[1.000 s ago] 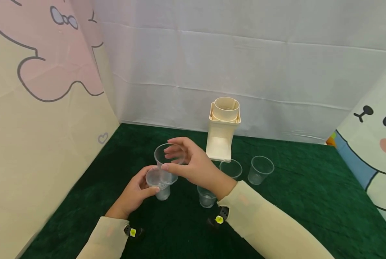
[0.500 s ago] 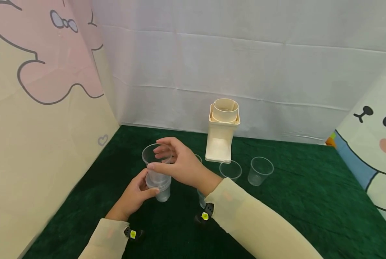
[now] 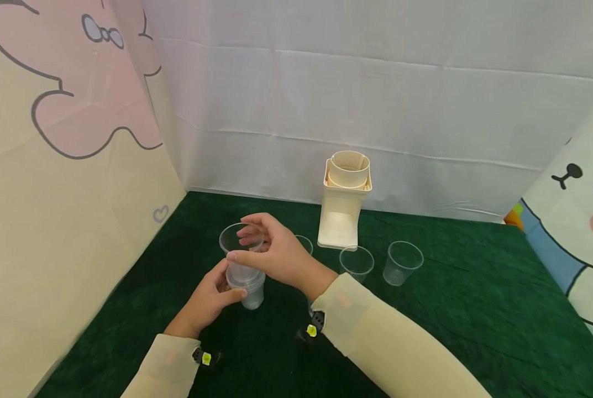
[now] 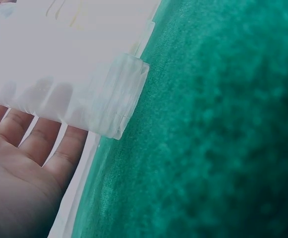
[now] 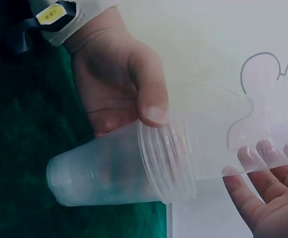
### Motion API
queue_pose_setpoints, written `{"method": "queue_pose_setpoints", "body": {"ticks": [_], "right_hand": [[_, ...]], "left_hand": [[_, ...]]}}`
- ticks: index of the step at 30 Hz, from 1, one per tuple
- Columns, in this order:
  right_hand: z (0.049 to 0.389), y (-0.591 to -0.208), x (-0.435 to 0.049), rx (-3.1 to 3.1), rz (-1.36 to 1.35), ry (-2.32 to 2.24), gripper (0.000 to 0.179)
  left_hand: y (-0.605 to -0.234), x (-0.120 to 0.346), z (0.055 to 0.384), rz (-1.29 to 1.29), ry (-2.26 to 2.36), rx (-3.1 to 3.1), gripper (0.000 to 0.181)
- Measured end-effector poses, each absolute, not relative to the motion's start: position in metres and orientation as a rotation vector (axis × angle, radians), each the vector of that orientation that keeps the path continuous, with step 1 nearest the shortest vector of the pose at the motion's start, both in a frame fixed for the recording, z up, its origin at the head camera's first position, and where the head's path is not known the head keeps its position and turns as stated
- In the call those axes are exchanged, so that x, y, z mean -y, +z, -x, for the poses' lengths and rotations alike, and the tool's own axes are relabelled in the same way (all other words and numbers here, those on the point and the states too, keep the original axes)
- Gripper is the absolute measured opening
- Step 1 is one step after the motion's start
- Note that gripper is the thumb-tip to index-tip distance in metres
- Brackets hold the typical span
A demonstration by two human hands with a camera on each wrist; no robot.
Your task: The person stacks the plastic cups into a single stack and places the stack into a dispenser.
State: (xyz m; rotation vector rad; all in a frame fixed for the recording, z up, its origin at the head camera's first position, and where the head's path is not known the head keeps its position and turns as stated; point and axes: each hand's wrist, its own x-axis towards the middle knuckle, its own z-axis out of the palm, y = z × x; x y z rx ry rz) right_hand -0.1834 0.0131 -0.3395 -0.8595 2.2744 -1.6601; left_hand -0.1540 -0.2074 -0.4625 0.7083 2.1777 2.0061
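Observation:
In the head view my left hand (image 3: 204, 301) grips a stack of nested clear plastic cups (image 3: 252, 298) above the cloth, mouth up. My right hand (image 3: 281, 251) holds another clear cup (image 3: 230, 240) by its side, thumb in front and fingers behind. That cup stands directly over the stack, its lower part down in the stack's mouth. Seen from the right wrist, several rims (image 5: 166, 158) sit close together under my left thumb. Through the clear wall of the upper cup (image 5: 213, 153) show the right fingertips. The left wrist view has the stack (image 4: 104, 104) resting against the left fingers.
Several single clear cups stand on the green cloth (image 3: 450, 309): one at right (image 3: 398, 268), one beside it (image 3: 357, 258), others partly behind my right arm. A cream plastic stand with a round tube (image 3: 338, 215) is at the back, near the white curtain (image 3: 286, 110).
My right hand has moved left with its cup, from the stack's right edge to straight over it, and the cup's base has gone into the stack. My left hand has stayed nearly still.

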Motion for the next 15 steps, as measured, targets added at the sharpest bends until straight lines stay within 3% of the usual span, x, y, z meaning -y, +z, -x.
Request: {"method": "queue_pose_setpoints", "body": {"ticks": [15], "right_hand": [[0.183,-0.356,-0.018,-2.307,0.836,-1.571,0.067]], "left_hand": [[-0.462,0.206,0.152,-0.671,1.994,-2.215,0.057]]}}
